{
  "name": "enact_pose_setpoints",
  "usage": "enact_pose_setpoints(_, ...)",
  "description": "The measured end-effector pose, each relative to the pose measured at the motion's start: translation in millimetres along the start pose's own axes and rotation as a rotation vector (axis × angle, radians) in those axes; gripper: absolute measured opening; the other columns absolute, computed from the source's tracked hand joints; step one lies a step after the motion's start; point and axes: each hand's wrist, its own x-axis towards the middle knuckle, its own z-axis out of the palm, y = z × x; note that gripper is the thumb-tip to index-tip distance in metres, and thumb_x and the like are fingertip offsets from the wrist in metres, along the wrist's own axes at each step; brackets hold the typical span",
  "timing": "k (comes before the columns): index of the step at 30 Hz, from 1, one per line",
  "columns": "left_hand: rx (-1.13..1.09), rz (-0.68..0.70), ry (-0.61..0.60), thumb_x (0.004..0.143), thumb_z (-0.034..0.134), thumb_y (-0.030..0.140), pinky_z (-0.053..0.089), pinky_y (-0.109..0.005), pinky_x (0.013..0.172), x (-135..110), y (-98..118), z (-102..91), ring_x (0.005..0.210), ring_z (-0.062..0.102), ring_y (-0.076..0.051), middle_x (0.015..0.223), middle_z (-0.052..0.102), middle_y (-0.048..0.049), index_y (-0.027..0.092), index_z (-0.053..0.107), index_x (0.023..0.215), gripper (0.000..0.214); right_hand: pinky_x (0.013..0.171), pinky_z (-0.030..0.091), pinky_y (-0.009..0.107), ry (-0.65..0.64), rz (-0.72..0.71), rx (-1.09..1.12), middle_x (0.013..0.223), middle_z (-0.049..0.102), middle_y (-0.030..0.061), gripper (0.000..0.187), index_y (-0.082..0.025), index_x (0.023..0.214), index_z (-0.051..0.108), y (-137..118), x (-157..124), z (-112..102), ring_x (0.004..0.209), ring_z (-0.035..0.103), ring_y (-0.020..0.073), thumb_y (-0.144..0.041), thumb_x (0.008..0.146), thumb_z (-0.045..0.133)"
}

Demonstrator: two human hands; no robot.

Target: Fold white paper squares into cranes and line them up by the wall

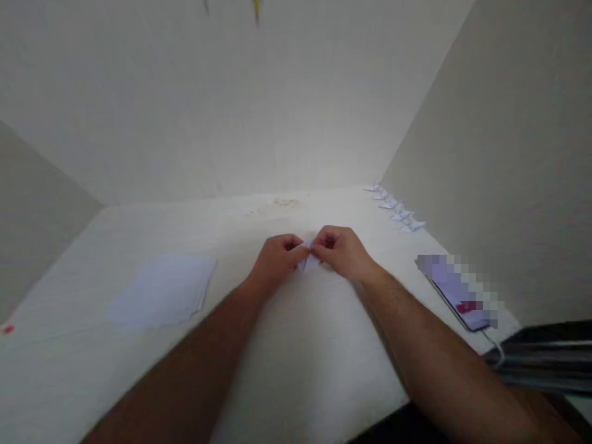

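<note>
Two bare hands at work over a pale worktop [296, 382], forearms reaching in from the near edge. The left hand [280, 254] and the right hand [343, 250] meet near the middle, fingertips almost together, on a small folded paper [306, 259]. The left grip pinches it between thumb and bent forefinger; the right grip is likewise closed on its opposite side, thumb against finger. The paper is white, with a narrow point directed toward the person; whether it touches the surface below I cannot tell. To the left lies a paper stack [161, 290] of white sheets, slightly uneven at the edges, well apart from the hands. At the far right, small folded figures [393, 206], white and pointed, form a slanting row beside the right-hand wall [518, 160]. Nearer the person on that side rests a phone [446, 290], its display partly obscured, with a pale cable [497, 350] running from its near end. A brownish mark [287, 202] shows beyond the hands, close to the back wall [259, 111], and a red spot [8, 329] shows at the far left.
</note>
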Motion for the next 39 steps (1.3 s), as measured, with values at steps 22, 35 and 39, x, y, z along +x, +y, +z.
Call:
enact_pose_setpoints(22, -0.039, 0.137, 0.208, 0.074, 0.063, 0.03, 0.033, -0.023, 0.049, 1.3, -6.0, 9.7, 0.055, 0.043, -0.01, 0.058, 0.054, 0.0032, 0.018, 0.06, 0.066, 0.014, 0.049, 0.051, 0.021, 0.015, 0.127, 0.442, 0.064, 0.066, -0.0011, 0.037, -0.018, 0.073, 0.061, 2.2, 0.6, 15.6, 0.053, 0.063, 0.01, -0.045, 0.067, 0.086)
enact_pose_setpoints(35, 0.011, 0.091, 0.202, 0.072, 0.062, 0.027, 0.033, -0.023, 0.048, -0.4, -0.7, 10.8, 0.054, 0.045, -0.011, 0.057, 0.054, 0.002, 0.018, 0.06, 0.064, 0.012, 0.051, 0.052, 0.022, 0.014, 0.134, 0.449, 0.062, 0.065, -0.0018, 0.021, -0.018, 0.07, 0.062, 6.8, 2.7, 13.8, 0.052, 0.062, 0.0098, -0.032, 0.072, 0.078)
enact_pose_setpoints(39, -0.013, 0.056, 0.111, 0.068, 0.065, 0.026, 0.029, -0.024, 0.046, 0.4, -2.6, 8.9, 0.051, 0.042, -0.011, 0.054, 0.052, 0.0023, 0.018, 0.063, 0.066, 0.009, 0.048, 0.048, 0.02, 0.053, 0.102, 0.418, 0.058, 0.061, -0.0039, 0.021, -0.018, 0.067, 0.059, 8.0, 2.9, 13.9, 0.05, 0.056, 0.0079, -0.028, 0.072, 0.077)
